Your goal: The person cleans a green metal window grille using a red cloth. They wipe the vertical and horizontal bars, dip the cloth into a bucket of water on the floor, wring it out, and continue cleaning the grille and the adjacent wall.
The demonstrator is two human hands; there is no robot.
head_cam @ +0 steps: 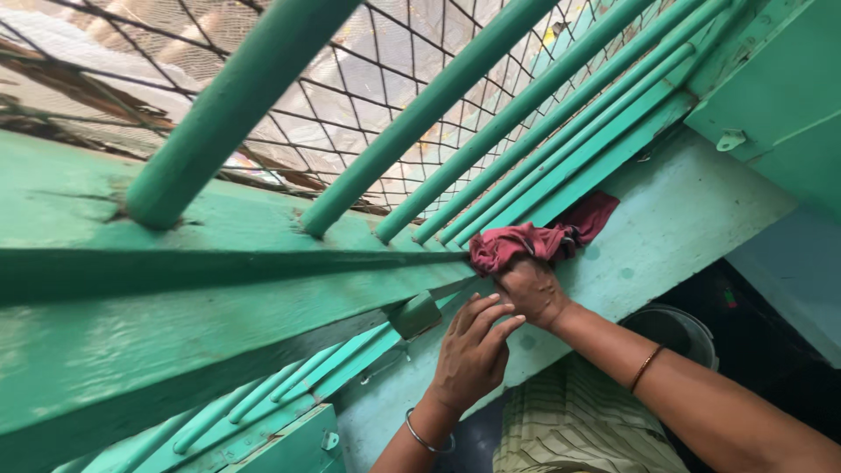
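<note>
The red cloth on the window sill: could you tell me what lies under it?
The red cloth lies bunched on the green sill, against the bottom frame of the bars. The right hand presses its near end. The sill surface beneath the cloth is hidden.

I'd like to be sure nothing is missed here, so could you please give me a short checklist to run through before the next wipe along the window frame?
1. Cloth in hand: ok. The right hand is closed on the red cloth.
2. Cloth on the surface: ok. It is pressed against the green window frame at the foot of the bars.
3. Left hand steadying: ok. It lies flat on the pale sill below the frame.
4. Metal latch clear of the fingers: ok, it sits just beside the left hand.
5. Cloth damp or dry: cannot tell.
</note>
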